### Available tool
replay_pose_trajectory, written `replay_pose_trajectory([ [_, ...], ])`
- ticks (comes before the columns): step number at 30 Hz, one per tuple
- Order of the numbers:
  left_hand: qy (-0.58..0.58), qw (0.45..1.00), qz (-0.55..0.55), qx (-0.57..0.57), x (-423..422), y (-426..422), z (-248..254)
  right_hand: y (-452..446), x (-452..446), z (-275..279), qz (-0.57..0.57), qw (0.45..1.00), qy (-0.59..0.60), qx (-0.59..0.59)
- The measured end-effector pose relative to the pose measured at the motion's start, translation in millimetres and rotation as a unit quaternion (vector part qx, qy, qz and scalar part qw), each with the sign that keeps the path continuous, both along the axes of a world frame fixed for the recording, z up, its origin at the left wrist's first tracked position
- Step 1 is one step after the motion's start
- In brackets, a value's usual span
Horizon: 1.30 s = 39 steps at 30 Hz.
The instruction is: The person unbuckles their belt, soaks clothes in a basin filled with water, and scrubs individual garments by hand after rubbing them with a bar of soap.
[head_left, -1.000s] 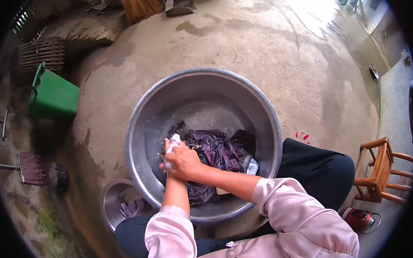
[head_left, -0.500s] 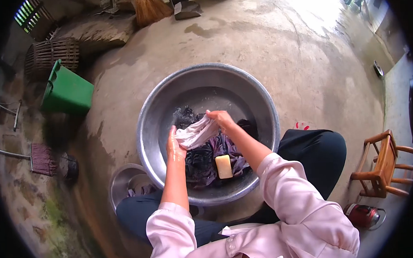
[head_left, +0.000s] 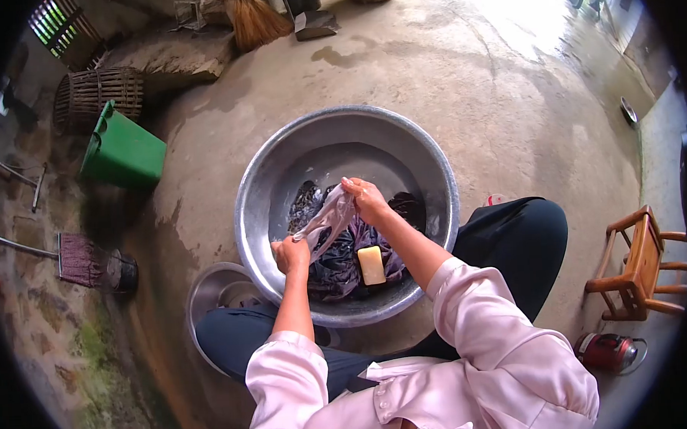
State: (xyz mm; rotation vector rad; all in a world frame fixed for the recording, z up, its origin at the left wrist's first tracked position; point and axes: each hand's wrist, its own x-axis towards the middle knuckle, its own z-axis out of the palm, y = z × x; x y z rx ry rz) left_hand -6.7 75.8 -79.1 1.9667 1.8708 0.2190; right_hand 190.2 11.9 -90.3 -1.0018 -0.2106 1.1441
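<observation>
A wet, pale pinkish cloth (head_left: 331, 219) is stretched between my two hands over a large metal basin (head_left: 253, 172). At the cloth's lower left end, my left hand (head_left: 291, 253) is closed in a fist around it. My right hand (head_left: 364, 200) pinches the upper right end, fingers together. Beneath them, dark purple and black wet clothes (head_left: 337, 272) lie bunched in the basin, with water and some suds around them. A yellowish bar of soap (head_left: 371, 265) rests on top of these clothes, below my right hand.
A smaller metal basin (head_left: 202, 301) stands at my left knee. Farther left are a green bin (head_left: 124, 151), a woven basket (head_left: 97, 99) and a long-handled brush (head_left: 81, 260). On the right are a wooden chair (head_left: 632, 275) and a red flask (head_left: 604, 352). A straw broom (head_left: 255, 23) stands at the back.
My left hand has turned over and closed on the cloth, moving slightly down. The cloth has gone from lying bunched across my fingers to being pulled taut and narrow.
</observation>
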Motion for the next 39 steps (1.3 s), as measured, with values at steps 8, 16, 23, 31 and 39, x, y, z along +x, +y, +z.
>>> replay_pose_trajectory([
  [8, -0.314, 0.949, -0.037, -0.006, -5.6, 22.1, -41.2, 8.3, -10.0, -6.5, 0.019, 0.984, -0.167, -0.053],
  [16, -0.232, 0.953, -0.168, -0.094, -2.1, 25.7, 13.9, -12.7, 2.6, 17.9, 0.13, 0.955, -0.267, -0.007],
  [23, -0.021, 0.986, -0.107, 0.13, 4.0, 3.9, 68.0, -14.0, -6.7, 12.8, 0.074, 0.847, -0.514, -0.113],
  [31, -0.058, 0.994, -0.088, 0.03, -2.6, 10.5, 30.5, -6.7, -16.1, 29.0, 0.055, 0.812, -0.573, -0.099],
  [39, -0.036, 0.996, -0.057, 0.054, 1.8, 6.2, 45.2, -10.6, -17.2, 34.4, 0.009, 0.807, -0.577, -0.125],
])
